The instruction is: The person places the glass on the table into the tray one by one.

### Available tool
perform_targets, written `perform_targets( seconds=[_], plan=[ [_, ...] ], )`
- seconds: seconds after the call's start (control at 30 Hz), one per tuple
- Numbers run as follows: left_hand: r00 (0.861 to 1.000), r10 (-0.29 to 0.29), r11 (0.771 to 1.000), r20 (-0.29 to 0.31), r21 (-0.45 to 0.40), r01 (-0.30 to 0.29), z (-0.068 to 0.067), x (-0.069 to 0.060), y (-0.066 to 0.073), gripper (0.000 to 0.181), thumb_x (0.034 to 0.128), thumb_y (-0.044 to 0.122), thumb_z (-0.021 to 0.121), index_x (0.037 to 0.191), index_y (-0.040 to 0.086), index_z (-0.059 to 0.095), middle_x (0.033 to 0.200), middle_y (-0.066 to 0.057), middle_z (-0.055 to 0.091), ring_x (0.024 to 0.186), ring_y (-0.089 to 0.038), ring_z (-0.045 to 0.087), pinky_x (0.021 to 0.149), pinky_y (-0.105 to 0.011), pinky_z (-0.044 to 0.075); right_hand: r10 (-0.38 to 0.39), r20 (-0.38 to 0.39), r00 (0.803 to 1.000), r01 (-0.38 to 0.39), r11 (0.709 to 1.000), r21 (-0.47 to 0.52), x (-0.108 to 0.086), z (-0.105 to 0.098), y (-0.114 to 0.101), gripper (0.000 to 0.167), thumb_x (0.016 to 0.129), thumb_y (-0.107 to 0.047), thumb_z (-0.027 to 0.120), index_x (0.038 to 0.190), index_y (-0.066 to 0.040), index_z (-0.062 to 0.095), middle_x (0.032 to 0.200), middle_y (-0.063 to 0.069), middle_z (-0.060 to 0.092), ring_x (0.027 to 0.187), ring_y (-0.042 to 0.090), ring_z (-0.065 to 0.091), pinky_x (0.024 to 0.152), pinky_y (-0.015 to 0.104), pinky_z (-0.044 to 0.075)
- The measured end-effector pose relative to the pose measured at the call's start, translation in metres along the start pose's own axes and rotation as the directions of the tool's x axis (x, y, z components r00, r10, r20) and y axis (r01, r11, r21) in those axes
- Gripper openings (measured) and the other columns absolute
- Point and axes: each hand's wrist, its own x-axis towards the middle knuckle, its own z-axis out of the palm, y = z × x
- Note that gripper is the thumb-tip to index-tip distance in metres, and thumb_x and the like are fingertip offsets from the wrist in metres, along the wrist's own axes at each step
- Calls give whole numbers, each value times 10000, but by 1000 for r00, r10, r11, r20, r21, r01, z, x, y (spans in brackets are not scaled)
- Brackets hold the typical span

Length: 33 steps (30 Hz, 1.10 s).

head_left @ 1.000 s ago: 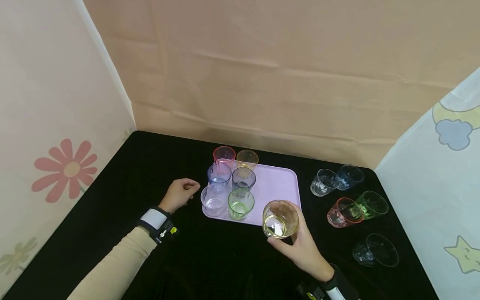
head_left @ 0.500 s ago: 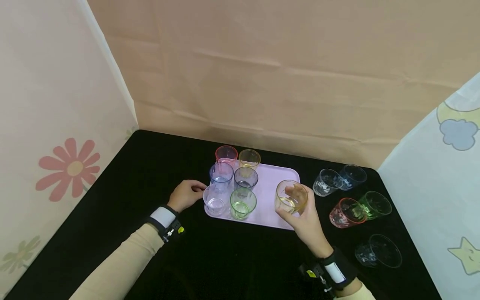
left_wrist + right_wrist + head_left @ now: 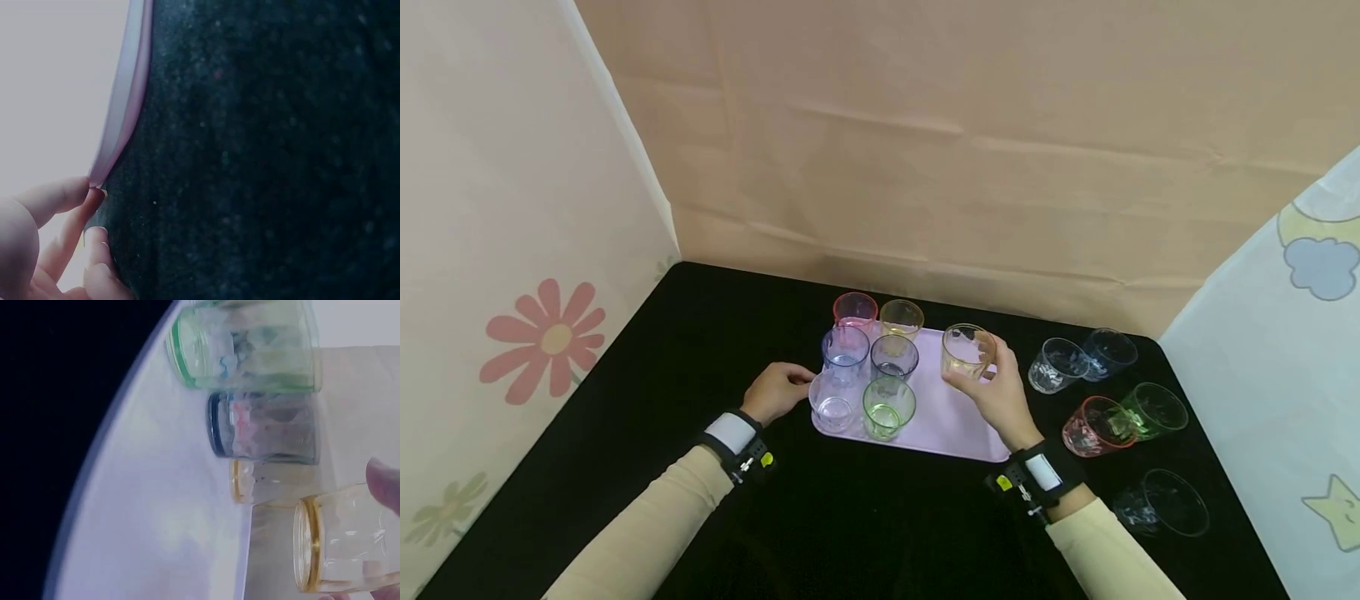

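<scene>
My right hand (image 3: 1006, 402) grips a yellow-tinted glass (image 3: 961, 358) above the back right part of the lilac tray (image 3: 951, 425). In the right wrist view the bottom of that yellow glass (image 3: 340, 547) is apart from the tray. My left hand (image 3: 773, 393) pinches the tray's left rim between thumb and forefinger, as the left wrist view shows at the rim (image 3: 122, 106). Two columns of glasses stand upright on the tray's left half: red (image 3: 854, 310), yellow (image 3: 901, 317), blue (image 3: 846, 348), dark grey (image 3: 893, 358), clear (image 3: 833, 408) and green (image 3: 887, 408).
Right of the tray, several more glasses stand in pairs on the black table (image 3: 850, 525): clear (image 3: 1054, 371) and blue (image 3: 1108, 354), red (image 3: 1090, 429) and green (image 3: 1157, 412), and a faint clear pair (image 3: 1176, 504). A tan backdrop (image 3: 925, 167) rises behind the table.
My right hand has carried the yellow glass from the tray's front edge up and away over its back right part. The left hand has moved right and taken hold of the tray's rim.
</scene>
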Motion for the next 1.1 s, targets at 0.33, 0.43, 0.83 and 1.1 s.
perform_targets(
  seconds=[0.33,0.43,0.83,1.1],
  plan=[
    [1000,-23,1000,14,-7,23,-2,-2,4,259,952,330,707,1119,141,765,1035,-60,659,962,-243,585,798,-418,418,95,-74,993,-97,995,-23,34,16,6,872,844,-109,829,1545,-49,314,1450,227,390,1333,352,401,1052,463,379],
    [1000,-22,1000,18,-9,22,-1,-1,3,256,949,332,712,1113,145,770,1023,-55,662,954,-238,588,790,-410,421,125,-78,989,-128,991,-30,43,19,9,881,847,-104,822,1547,-21,294,1453,241,402,1345,365,403,1081,485,376],
    [999,-22,1000,37,-19,23,-4,0,7,256,957,320,704,1130,141,765,1035,-62,637,948,-238,568,776,-392,419,185,-69,980,-188,981,-44,62,36,19,822,841,-111,822,1468,102,333,1444,311,443,1336,424,437,1115,506,368],
    [999,-28,999,45,-31,30,-4,-1,3,260,955,327,704,1131,145,764,1039,-63,626,950,-236,558,765,-381,401,200,-101,975,-206,978,-47,69,48,26,780,824,-84,829,1423,108,368,1421,318,461,1334,425,451,1120,491,377]
  ],
)
